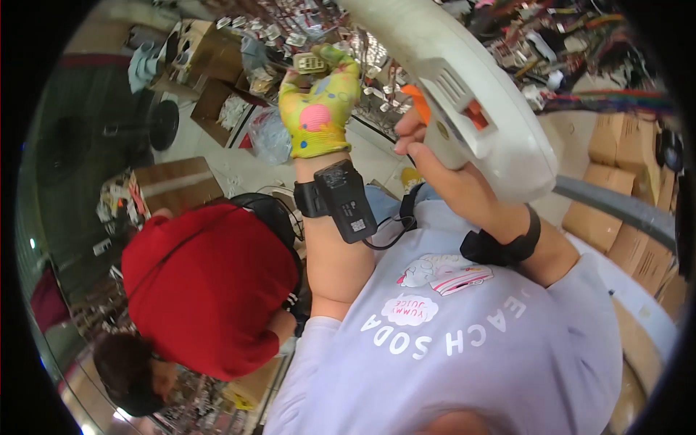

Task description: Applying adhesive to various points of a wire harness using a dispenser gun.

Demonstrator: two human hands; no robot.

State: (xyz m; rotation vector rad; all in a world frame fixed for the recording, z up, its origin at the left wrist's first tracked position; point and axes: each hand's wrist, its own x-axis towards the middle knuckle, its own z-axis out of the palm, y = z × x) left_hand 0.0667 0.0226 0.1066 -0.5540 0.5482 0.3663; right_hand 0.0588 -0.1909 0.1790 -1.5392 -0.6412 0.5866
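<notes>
Above lap, right hand (442,163) grip clamped on glue gun (464,94), barrel up-left; gloved left hand (319,109) pinching small part (310,63)

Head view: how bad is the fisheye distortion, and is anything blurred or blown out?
Head view: strong barrel distortion, black vignette all round the rim, grey pipe bowed. The big white plastic glue gun in the bare right hand is close and soft-edged, its top near blown out. The left hand in a yellow patterned glove is fairly sharp; the cluttered background parts are smeared.
</notes>
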